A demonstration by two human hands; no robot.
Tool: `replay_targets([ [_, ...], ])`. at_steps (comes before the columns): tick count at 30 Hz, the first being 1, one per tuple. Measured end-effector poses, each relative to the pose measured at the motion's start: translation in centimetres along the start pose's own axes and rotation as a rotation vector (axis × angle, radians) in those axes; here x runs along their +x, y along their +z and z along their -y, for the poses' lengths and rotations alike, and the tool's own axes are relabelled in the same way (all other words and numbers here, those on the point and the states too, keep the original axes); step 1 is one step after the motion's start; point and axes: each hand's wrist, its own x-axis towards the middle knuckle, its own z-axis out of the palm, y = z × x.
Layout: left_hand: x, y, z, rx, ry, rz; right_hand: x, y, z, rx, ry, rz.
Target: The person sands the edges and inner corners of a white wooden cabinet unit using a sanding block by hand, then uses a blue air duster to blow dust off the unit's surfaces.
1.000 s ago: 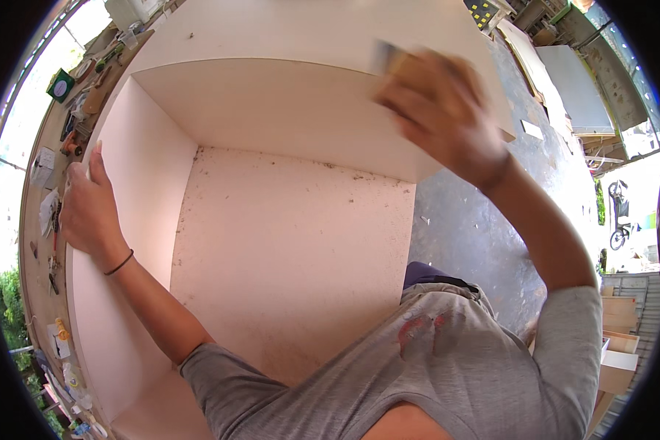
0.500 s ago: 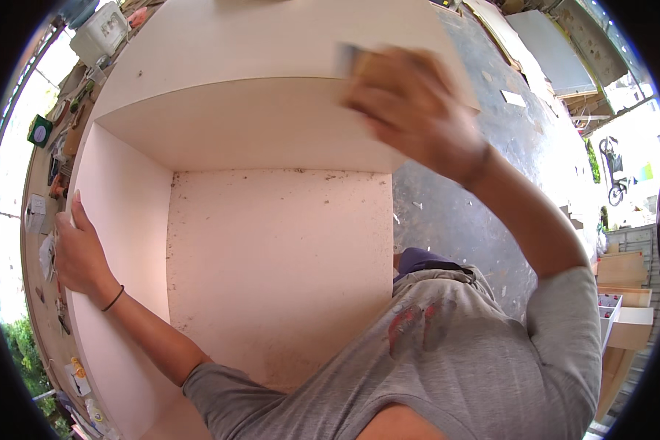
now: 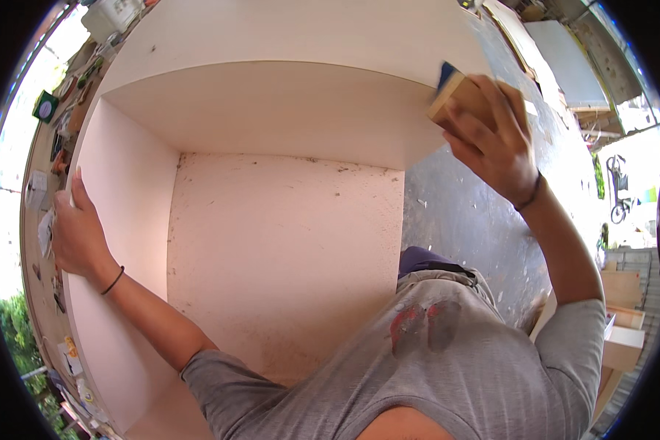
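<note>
A large white open-fronted cabinet box (image 3: 286, 235) fills the middle of the view, with brown specks along its inner seams. My left hand (image 3: 81, 227) is closed over the front edge of its left side panel, the thumb pointing up along the panel. My right hand (image 3: 495, 139) grips a tan sanding block (image 3: 468, 103) with a dark blue layer on its far side. The block is at the right end of the cabinet's far panel (image 3: 301, 37), close to its edge; whether it touches cannot be made out.
Along the left runs a workbench (image 3: 44, 198) with a green box (image 3: 45, 107), small tools and scraps. The grey floor (image 3: 462, 220) lies to the right, flecked with debris. Boards (image 3: 565, 62) lean at the far right, and wooden boxes (image 3: 623, 345) stand at the lower right.
My right hand has swept to the right with the sanding block, toward the far panel's right end. My left hand keeps its hold on the side panel. The view has shifted slightly.
</note>
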Motion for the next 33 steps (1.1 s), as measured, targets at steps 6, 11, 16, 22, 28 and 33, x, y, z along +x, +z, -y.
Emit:
replay_targets([
  [6, 0.3, 0.4, -1.2, 0.035, 0.060, -0.066, 11.1, 4.9, 6.2, 0.069, -0.106, 0.003],
  [11, 0.1, 0.5, 0.5, -0.001, 0.038, -0.034, 2.5, 1.2, 0.3, 0.152, -0.120, 0.013],
  [16, 0.1, -0.5, -1.0, 0.010, 0.011, 0.062, 6.1, 4.2, 1.4, 0.125, -0.201, 0.054],
  [22, 0.0, 0.6, 0.3, 0.038, 0.090, -0.065, 3.5, 2.1, 1.2, 0.131, -0.123, -0.018],
  [28, -0.3, -1.2, -0.8, -0.002, 0.081, -0.006, 5.7, 2.6, 1.0, 0.289, -0.108, 0.107],
  [33, -0.6, -1.8, -1.8, -0.062, 0.092, 0.076, 7.3, 4.0, 2.3, 0.213, -0.084, 0.018],
])
